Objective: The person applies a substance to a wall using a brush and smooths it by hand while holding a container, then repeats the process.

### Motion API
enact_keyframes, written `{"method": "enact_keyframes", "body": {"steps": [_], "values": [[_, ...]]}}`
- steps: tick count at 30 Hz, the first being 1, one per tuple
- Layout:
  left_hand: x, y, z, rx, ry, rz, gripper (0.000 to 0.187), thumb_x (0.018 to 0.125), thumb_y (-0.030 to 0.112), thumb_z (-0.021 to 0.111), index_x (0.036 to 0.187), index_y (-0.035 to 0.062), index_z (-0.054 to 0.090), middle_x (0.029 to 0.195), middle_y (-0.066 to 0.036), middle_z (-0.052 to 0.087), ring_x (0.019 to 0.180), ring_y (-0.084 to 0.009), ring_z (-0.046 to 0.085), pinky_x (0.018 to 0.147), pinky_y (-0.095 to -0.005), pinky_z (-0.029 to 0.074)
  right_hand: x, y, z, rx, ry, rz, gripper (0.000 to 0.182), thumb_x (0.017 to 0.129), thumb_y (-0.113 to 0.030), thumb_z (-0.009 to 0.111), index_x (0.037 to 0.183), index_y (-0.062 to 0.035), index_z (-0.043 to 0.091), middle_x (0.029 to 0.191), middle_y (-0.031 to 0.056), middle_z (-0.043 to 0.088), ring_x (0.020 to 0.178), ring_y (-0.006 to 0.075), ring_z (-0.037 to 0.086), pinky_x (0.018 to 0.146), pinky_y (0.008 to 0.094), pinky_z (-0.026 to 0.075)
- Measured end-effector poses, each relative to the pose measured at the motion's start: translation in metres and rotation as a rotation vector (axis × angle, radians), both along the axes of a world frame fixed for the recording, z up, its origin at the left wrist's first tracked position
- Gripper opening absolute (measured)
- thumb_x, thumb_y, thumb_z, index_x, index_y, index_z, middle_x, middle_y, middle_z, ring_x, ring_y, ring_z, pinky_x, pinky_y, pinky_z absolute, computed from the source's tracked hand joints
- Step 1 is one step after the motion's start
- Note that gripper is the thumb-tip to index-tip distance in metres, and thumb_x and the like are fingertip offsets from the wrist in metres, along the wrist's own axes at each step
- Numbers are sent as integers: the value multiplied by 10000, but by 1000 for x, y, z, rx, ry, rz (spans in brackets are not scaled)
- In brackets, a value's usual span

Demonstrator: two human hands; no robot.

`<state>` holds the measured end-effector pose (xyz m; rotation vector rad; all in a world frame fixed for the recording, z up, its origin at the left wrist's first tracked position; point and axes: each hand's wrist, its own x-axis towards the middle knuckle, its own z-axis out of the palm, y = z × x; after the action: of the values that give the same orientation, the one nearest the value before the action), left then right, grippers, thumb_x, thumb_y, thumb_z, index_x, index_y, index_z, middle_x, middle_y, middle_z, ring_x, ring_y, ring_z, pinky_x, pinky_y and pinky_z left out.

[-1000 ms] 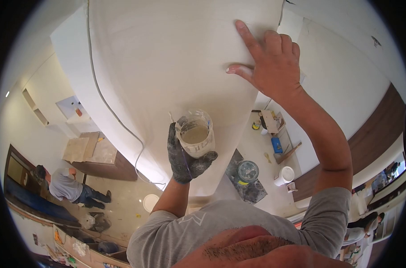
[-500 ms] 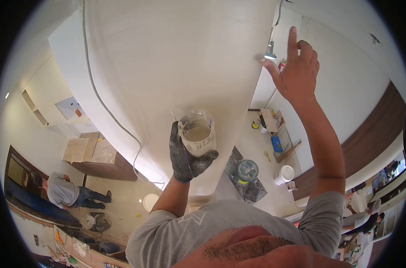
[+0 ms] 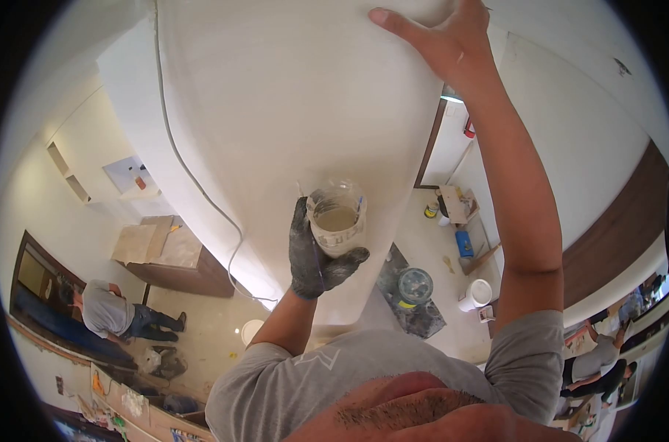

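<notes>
My left hand (image 3: 316, 258), in a dark grey work glove, is closed round a clear plastic tub (image 3: 337, 221) with lettering on its side. Pale, wet-looking filler sits inside, and smears coat the tub's inner wall. In front of me rises a smooth off-white wall panel (image 3: 290, 110). My bare right hand (image 3: 452, 40) is stretched up at the panel's upper right edge, thumb spread away from the fingers. The fingertips run toward the top of the picture and are partly cut off. Nothing shows in that hand.
A grey cable (image 3: 174, 140) hangs down the panel's left side. On the floor at right are a dark-stained bucket (image 3: 414, 286) on a sheet and a white bucket (image 3: 478, 293). A person (image 3: 121, 313) stands at left; others work at far right. A cardboard-topped cabinet (image 3: 180, 258) stands at left.
My right hand has moved up and left, from beside the panel to its upper edge. The view has shifted slightly; my left hand still holds the tub.
</notes>
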<state>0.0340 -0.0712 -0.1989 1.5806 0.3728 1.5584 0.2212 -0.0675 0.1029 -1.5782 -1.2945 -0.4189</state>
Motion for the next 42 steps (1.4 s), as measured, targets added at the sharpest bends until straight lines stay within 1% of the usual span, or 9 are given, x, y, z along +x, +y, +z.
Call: {"method": "enact_keyframes", "body": {"steps": [15, 21, 24, 28, 30, 32, 36, 40, 42], "values": [[-8, 7, -11, 154, 31, 99, 1158, 701, 365, 988, 1563, -21, 317, 1432, -172, 550, 1292, -298, 590, 1077, -447, 503, 13, -11, 0, -1, 109, 153, 1579, 626, -489, 988, 1637, -30, -134, 1655, 315, 211, 1509, 440, 347, 1257, 530, 357], [-15, 9, -9, 225, 167, 166, 1134, 691, 358, 994, 1540, -20, 344, 1409, -160, 562, 1271, -290, 597, 1065, -436, 511, 28, -7, -1, -45, 112, -44, 1593, 600, -450, 1009, 1651, -102, -137, 1681, 251, 211, 1502, 438, 357, 1269, 554, 343], [-9, -2, -5, 61, -13, 61, 1130, 682, 365, 998, 1526, -21, 355, 1389, -155, 573, 1255, -283, 602, 1056, -425, 516, 52, -11, -2, -98, 138, -96, 1593, 599, -505, 995, 1647, -61, -118, 1688, 268, 169, 1538, 433, 287, 1282, 542, 314], [-16, 5, -7, 271, 130, 299, 1115, 667, 371, 992, 1501, -27, 368, 1340, -148, 597, 1215, -278, 618, 1019, -417, 531, 87, -24, -51, 374, -73, -23, 1167, 842, -578, 816, 1611, 87, 243, 1589, 233, 431, 1333, 299, 590, 1043, 422, 526], [-18, 4, 2, 356, 221, 447, 1065, 643, 385, 976, 1440, -40, 411, 1234, -139, 649, 1136, -274, 652, 960, -414, 546, 91, -34, -89, 294, 200, 360, 1068, 858, -598, 800, 1621, -15, 331, 1581, 189, 440, 1318, 291, 584, 992, 354, 560], [-12, 2, 6, 261, 56, 273, 1104, 632, 351, 991, 1472, -30, 384, 1279, -131, 629, 1158, -259, 639, 973, -409, 549, 74, -40, -145, 177, 431, 794, 935, 927, -612, 706, 1612, -63, 383, 1590, 149, 458, 1376, 284, 534, 1042, 370, 520], [8, -28, 27, -95, -296, -131, 1119, 611, 241, 1011, 1500, 4, 373, 1348, -112, 586, 1186, -235, 619, 1003, -389, 554, 12, -57, -224, 115, 38, 953, 779, 1013, -518, 605, 1598, -52, 386, 1627, 194, 393, 1491, 356, 385, 1147, 487, 415], [0, -19, 21, 66, 101, -69, 1106, 632, 139, 990, 1530, 44, 353, 1361, -97, 542, 1201, -211, 585, 1024, -375, 558, -16, -63, -243, 223, -145, 958, 706, 1026, -362, 620, 1591, -15, 376, 1615, 283, 373, 1486, 442, 378, 1176, 512, 385], [6, -26, 21, -30, 27, -99, 1079, 645, 143, 981, 1524, 46, 363, 1366, -101, 537, 1210, -208, 578, 1022, -372, 558, -13, -62, -248, 268, -140, 956, 692, 1023, -307, 632, 1594, -17, 371, 1607, 302, 379, 1466, 459, 414, 1164, 509, 408]]}}
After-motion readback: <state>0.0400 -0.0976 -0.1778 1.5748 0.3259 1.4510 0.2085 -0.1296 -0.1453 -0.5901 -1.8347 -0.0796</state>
